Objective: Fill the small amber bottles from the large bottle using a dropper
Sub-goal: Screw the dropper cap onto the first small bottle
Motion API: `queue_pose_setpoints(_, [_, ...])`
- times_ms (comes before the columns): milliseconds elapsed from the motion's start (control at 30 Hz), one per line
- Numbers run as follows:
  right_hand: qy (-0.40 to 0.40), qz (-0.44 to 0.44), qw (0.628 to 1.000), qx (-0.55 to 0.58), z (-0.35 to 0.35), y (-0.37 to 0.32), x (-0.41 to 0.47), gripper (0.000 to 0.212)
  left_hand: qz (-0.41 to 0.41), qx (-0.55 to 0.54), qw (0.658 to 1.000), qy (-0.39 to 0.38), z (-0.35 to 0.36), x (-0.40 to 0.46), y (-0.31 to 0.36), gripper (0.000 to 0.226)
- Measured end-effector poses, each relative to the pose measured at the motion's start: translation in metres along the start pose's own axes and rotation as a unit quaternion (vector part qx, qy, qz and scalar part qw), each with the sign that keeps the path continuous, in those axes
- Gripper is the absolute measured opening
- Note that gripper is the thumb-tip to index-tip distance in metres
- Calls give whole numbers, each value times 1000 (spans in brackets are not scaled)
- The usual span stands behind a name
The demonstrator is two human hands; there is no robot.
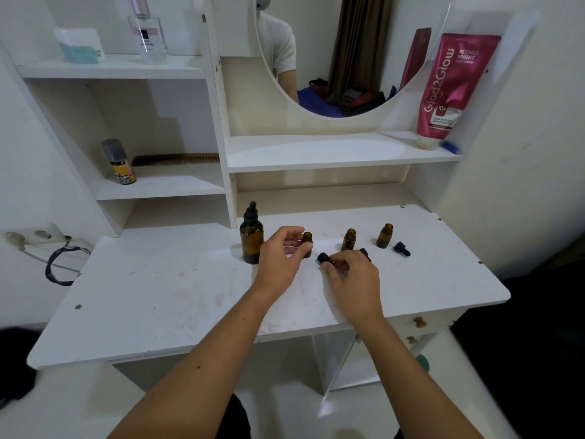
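Note:
A large amber bottle with a black dropper cap stands on the white dressing table. Three small amber bottles stand uncapped to its right. My left hand curls its fingers around the first small bottle. My right hand pinches a black dropper cap just above the tabletop. The second small bottle stands behind my right hand, with another black cap partly hidden by my fingers. The third small bottle has a loose black cap lying to its right.
Shelves rise behind the table. A spray can and a comb sit on the left shelf. A pink tube leans beside the round mirror. A perfume bottle stands on the top shelf. A cable hangs at left.

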State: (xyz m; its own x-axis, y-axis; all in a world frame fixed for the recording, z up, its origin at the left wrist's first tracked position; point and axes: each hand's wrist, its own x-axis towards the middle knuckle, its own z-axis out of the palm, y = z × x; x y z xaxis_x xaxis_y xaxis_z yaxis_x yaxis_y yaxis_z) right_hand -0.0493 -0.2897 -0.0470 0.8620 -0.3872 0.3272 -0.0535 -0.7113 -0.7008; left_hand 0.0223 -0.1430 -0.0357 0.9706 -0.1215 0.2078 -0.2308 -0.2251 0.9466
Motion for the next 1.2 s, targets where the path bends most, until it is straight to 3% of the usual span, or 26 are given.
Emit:
queue_pose_setpoints(233, [73,51,984,154,-16,-3,-2,18,-7,-18,1000,-13,-2,0,-3,25])
queue_pose_setpoints(433, [63,5,975,212,-24,-13,19,21,-10,-22,1000,-20,-2,0,-5,24])
queue_pose_setpoints(667, [49,-122,984,121,-24,-25,36,23,-6,-14,1000,-26,-3,1,-9,29])
queue_pose_setpoints(867, [9,-239,971,29,-22,-35,57,27,-2,-9,1000,-29,-2,4,-10,29])
queue_pose_setpoints(1100, [-90,-219,972,-5,-14,-37,69,30,7,-2,999,-32,-2,4,-11,29])
queue_pose_setpoints(1200, [-98,-206,974,-2,-12,-34,69,27,9,0,999,-32,-3,5,-13,29])
